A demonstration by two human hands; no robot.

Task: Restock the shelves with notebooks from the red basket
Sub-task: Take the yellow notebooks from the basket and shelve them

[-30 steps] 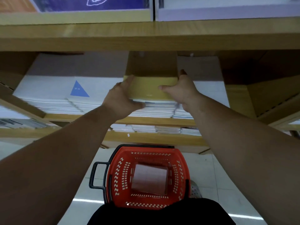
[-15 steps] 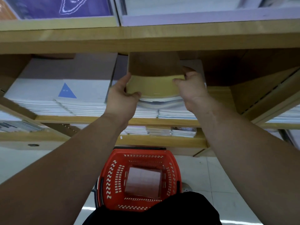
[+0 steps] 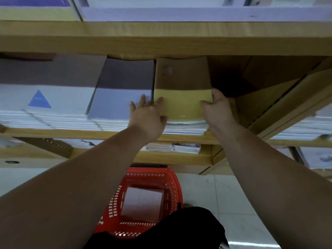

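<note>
The person is standing right up against the wooden shelf (image 3: 161,135) and reaching in with both arms, and the yellow notebook (image 3: 181,103) is lying flat on top of a stack of white-edged notebooks (image 3: 185,127) in the right part of that bay. The left hand (image 3: 148,116) is lying spread and flat, its fingers fanned across the seam between the yellow cover and the pale blue pile (image 3: 120,103) beside it, the thumb pressing on the yellow notebook's near left corner. The right hand (image 3: 220,109) is cupping the notebook's right edge, thumb on top of the cover and fingers wrapped around the side — though whether those fingers are reaching underneath I cannot tell from here. Holding it from both sides like this looks like squaring: the person seems to be nudging the cover into line with the stack below so it is not overhanging. To the right of the stack the bay is running dark and bare back to the wooden wall. Further left, a white pile with a blue triangle (image 3: 39,100) is filling the same level, and more stock is sitting on the boards above and below. Down on the pale tiled floor (image 3: 224,194) the red basket (image 3: 172,184) is waiting at the person's feet, with more notebooks (image 3: 142,203) showing in it — so the restocking is looking unfinished.
</note>
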